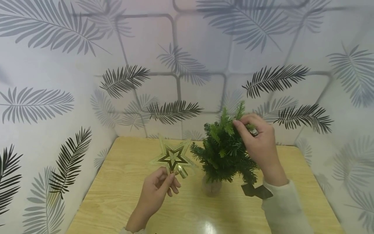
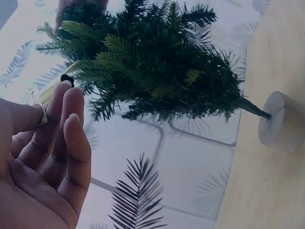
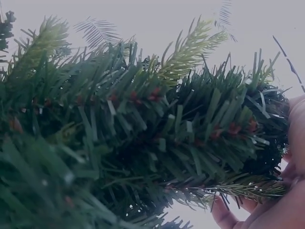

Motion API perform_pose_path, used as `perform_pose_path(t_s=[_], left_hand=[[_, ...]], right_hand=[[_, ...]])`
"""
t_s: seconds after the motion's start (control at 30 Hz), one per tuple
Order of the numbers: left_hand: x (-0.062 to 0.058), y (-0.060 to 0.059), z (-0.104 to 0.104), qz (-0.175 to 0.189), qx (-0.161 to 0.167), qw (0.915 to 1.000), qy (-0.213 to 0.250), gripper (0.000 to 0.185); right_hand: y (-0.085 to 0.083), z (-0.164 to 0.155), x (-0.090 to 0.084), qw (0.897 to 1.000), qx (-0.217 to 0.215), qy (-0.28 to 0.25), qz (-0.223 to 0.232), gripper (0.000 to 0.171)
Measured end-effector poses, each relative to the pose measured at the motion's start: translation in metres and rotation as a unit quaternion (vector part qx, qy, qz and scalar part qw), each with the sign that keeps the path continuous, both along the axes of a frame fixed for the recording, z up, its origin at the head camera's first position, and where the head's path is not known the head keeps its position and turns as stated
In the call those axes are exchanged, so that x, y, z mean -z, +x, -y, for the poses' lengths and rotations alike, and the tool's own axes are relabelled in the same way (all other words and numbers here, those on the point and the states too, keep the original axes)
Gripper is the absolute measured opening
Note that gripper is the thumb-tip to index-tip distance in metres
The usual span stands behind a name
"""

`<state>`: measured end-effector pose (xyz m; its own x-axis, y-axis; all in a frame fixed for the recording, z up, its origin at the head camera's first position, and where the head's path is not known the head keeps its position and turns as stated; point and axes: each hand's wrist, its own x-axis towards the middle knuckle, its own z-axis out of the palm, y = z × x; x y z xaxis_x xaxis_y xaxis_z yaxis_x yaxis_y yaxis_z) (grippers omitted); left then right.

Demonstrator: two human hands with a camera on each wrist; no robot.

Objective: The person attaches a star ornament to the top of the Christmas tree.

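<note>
Head view: a small tree [image 1: 224, 152] stands in the centre of the frame on a wooden table [image 1: 117, 195], its thin trunk set in a round base [image 1: 211, 188]. The right hand [image 1: 258, 143], right of centre, has its fingers curled into the top sprigs and pinches them. The left hand [image 1: 157, 188], at lower centre, pinches the socket at the foot of a gold star [image 1: 173, 157] between thumb and fingertips, holding it upright just left of the tree and apart from it.

In the left wrist view the star shows only as a gold edge [image 2: 47, 95] behind the fingers [image 2: 71, 129] at the left, with the tree lying across the top and its base at the right edge. The right wrist view is filled with needles [image 3: 143, 143]; fingertips [image 3: 228, 217] show at the lower right.

The star looks thin, light and stiff, probably brittle at its points, so the socket is the safer place to hold. The tree looks light and top-heavy on its small base; its sprigs seem springy and bendable, so a firm pinch near the tip should steady it.
</note>
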<state>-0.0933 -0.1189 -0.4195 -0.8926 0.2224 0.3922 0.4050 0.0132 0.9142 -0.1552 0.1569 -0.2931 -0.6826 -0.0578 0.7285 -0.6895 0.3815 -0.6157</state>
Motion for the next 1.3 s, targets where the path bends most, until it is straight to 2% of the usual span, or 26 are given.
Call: perform_pose_path(t_s=[0.33, 0.73, 1.03, 1.3], left_hand=[[-0.013, -0.003, -0.004, -0.012, 0.005, 0.9999, -0.003, 0.015], [-0.041, -0.02, -0.029, -0.055, 0.0, 0.9983, 0.02, 0.012], [-0.051, -0.028, -0.043, -0.066, -0.002, 0.9968, 0.045, 0.014], [-0.066, -0.034, -0.047, -0.084, 0.002, 0.9947, 0.059, 0.013]], right_hand=[[0.004, 0.003, -0.003, 0.999, 0.01, 0.039, 0.005, 0.008], [0.006, 0.002, -0.004, 0.999, 0.027, 0.044, 0.008, 0.01], [0.008, 0.003, -0.008, 0.998, 0.029, 0.046, 0.016, 0.01], [0.006, 0.004, -0.007, 0.999, 0.026, 0.046, 0.012, 0.009]])
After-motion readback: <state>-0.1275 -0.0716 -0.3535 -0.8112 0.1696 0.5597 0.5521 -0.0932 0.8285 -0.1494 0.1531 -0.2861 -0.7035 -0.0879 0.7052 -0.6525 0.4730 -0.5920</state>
